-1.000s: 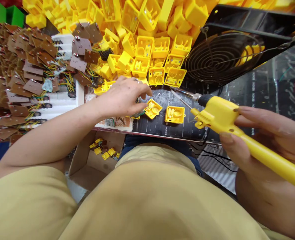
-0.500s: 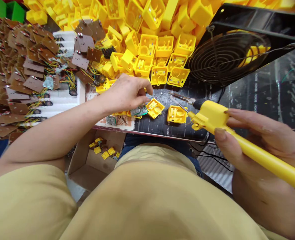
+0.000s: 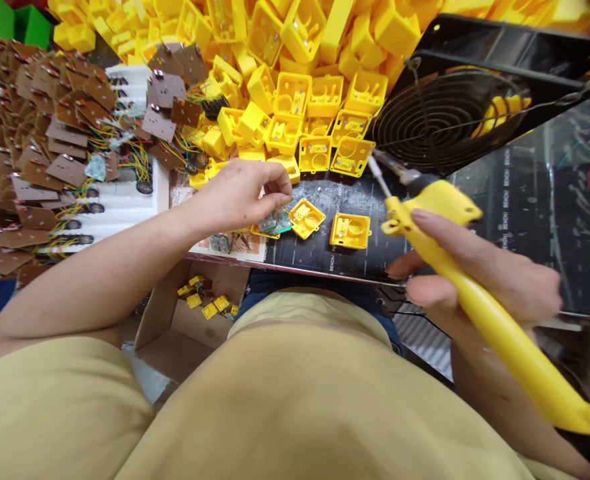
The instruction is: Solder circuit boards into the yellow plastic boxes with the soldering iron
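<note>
My right hand (image 3: 495,273) is wrapped round a yellow soldering iron (image 3: 479,300), its metal tip pointing up and left toward the yellow housings, with a second thin metal rod beside it. My left hand (image 3: 247,193) is closed, thumb and forefinger curled together just over some small green circuit boards (image 3: 281,221); whatever is between the fingertips is hidden. Right of it lies an open yellow housing (image 3: 307,219) turned at an angle, and further right a second open yellow housing (image 3: 351,231) with small metal parts inside.
A heap of yellow housings (image 3: 255,40) fills the back. At right leans a black fan (image 3: 435,120) with a wire guard. Brown boards with wires (image 3: 65,153) are piled at left around white foam (image 3: 119,217). Below the bench edge, a cardboard box (image 3: 175,340) contains yellow pieces.
The soldering iron has turned in my right hand, its tip swinging further up and away from the front housing. My left hand stays nearly in place, a little lower over the circuit boards.
</note>
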A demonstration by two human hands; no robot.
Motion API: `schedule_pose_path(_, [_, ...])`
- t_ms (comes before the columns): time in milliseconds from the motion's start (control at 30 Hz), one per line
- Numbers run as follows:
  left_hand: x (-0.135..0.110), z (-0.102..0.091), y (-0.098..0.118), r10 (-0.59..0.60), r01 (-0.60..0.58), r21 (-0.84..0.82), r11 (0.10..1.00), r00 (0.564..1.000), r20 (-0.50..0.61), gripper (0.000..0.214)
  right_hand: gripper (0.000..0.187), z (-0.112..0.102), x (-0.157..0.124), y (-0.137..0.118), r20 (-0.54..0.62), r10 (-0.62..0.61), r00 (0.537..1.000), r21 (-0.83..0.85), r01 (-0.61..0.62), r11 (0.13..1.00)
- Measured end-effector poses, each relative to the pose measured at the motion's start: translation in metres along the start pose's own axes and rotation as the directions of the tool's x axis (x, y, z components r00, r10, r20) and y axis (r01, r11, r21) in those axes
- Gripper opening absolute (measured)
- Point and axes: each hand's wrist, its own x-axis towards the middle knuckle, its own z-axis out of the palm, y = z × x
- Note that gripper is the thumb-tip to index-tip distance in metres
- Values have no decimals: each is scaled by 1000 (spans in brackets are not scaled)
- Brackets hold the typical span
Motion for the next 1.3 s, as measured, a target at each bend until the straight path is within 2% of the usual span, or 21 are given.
schedule_pose_path(100, [-11, 2, 0, -5, 4, -35, 999, 999, -45, 22, 19, 16, 29, -14, 16, -172, 985, 48, 171, 984])
schedule_pose_path(167, [-15, 6, -3, 13, -18, -60, 998, 996, -93, 22, 13, 33, 44, -18, 58, -206, 977, 35, 204, 978])
schedule_pose_path(333, [-20, 17, -14, 98, -126, -127, 984, 973, -211, 19, 24, 76, 57, -12, 140, -241, 960, -57, 251, 966])
schedule_pose_path(500, [-26, 20, -22, 203, -246, -139, 959, 943, -264, 16, 27, 82, 68, -13, 119, -257, 959, -105, 270, 957])
schedule_pose_path(700, [-25, 19, -26, 385, -405, -94, 910, 906, -173, 16, 33, 86, 91, -25, 169, -266, 949, -149, 291, 945])
schedule_pose_path(833, [-24, 17, -29, 452, -468, -137, 873, 882, -133, 16, 36, 96, 101, -20, 155, -254, 955, -172, 279, 945])
schedule_pose_path(933, [-20, 16, -33, 399, -412, -290, 864, 911, -107, 12, 33, 103, 106, -10, 88, -215, 973, -170, 227, 959])
schedule_pose_path(1100, [-8, 20, -45, 157, -220, -560, 799, 975, -160, 8, 26, 100, 98, -5, -36, -191, 981, -94, 187, 978])
schedule_pose_path(1200, [-2, 25, -49, 90, -161, -608, 777, 985, -145, 6, 26, 88, 84, -7, -82, -189, 979, -23, 188, 982])
schedule_pose_path(1300, [1, 29, -49, 86, -168, -592, 788, 983, -163, 6, 22, 82, 71, -6, -31, -207, 978, -8, 207, 978])
